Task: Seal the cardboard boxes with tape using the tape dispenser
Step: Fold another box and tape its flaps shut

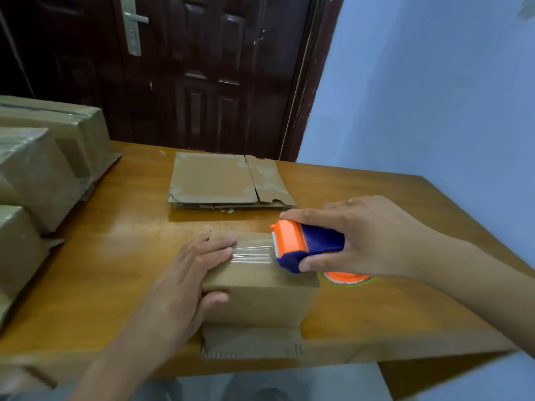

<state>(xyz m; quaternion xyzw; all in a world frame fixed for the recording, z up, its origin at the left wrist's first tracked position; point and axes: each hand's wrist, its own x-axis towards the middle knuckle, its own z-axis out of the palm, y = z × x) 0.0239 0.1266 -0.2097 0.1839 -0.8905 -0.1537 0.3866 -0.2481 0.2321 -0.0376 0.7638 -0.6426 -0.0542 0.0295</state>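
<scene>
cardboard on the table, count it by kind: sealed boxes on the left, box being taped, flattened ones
Sealed boxes at the left: 3
Box being taped: 1
Flattened cardboard pile: 1
Total: 5

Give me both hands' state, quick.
Left hand: open, pressing flat on the cardboard box.
Right hand: gripping the tape dispenser.
</scene>
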